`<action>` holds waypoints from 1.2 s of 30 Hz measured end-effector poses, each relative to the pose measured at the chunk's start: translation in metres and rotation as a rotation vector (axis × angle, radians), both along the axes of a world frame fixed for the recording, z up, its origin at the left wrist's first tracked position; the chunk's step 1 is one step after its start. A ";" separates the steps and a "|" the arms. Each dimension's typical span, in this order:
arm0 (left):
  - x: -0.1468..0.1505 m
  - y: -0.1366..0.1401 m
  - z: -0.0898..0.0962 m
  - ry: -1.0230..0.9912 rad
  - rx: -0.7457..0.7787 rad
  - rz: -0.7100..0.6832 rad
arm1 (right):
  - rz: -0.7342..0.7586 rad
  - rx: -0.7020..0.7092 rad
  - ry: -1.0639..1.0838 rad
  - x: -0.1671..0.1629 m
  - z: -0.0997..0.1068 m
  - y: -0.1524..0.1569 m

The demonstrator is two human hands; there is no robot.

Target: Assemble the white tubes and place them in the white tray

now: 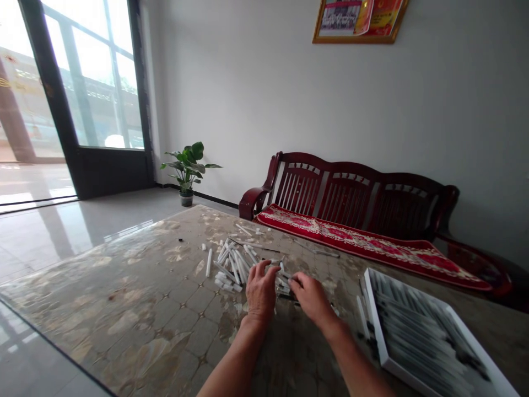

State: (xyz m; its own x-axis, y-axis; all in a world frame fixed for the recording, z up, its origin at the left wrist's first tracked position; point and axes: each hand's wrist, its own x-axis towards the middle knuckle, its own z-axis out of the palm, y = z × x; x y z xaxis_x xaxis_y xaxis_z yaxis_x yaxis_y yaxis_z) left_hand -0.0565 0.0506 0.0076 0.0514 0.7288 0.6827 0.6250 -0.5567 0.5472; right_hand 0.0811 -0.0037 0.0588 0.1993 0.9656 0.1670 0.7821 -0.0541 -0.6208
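Note:
White pen barrels (233, 262) lie in a loose pile on the table, with short white pieces (225, 282) like caps along the near side. My left hand (261, 289) is at the pile's right edge, fingers curled and thumb near the forefinger; what they grip, if anything, is too small to make out. Close by on the right, my right hand (312, 298) pinches a thin pen part (286, 274) that points toward the left hand. More light and dark pen parts lie beneath and between both hands, partly hidden.
A white box (382, 344) of many pens with dark ends stands at the right, several pens beside it. The patterned table (177, 320) has a clear cover. Behind it are a red wooden bench (343, 190) and a potted plant (188, 165); a glass door is left.

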 end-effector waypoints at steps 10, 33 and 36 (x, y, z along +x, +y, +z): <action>0.016 -0.005 0.003 -0.606 -0.327 -0.229 | -0.149 -0.090 -0.559 0.046 -0.038 -0.046; 0.031 -0.017 0.016 -1.364 -0.965 -0.366 | -0.126 0.401 -0.040 0.038 -0.051 -0.046; 0.031 -0.018 0.018 -1.383 -0.977 -0.354 | -0.102 0.402 -0.028 0.037 -0.050 -0.046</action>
